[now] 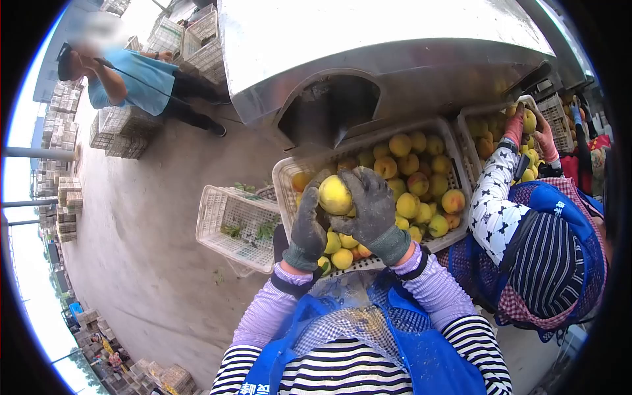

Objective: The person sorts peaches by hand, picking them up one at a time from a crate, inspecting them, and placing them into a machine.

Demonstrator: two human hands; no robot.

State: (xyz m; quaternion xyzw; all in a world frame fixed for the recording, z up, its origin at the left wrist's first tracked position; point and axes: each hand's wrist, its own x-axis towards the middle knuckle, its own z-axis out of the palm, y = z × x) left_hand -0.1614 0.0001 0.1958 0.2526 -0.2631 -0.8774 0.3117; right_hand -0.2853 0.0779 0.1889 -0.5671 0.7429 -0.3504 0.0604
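Note:
Both my hands wear dark grey gloves and hold one yellow peach (334, 195) between them above a white plastic crate (284, 172) full of yellow and reddish peaches (417, 185). My left hand (307, 227) cups the fruit from the left and below. My right hand (372, 207) wraps over it from the right. Purple sleeves and a blue apron cover my arms and chest.
A co-worker in a blue apron (553, 257) stands at my right, one gloved hand (515, 125) in a second peach crate (475, 148). A steel machine (368, 59) rises behind. An almost empty white crate (237, 227) sits on the floor at left. Another person (138, 82) stands by stacked crates (122, 131).

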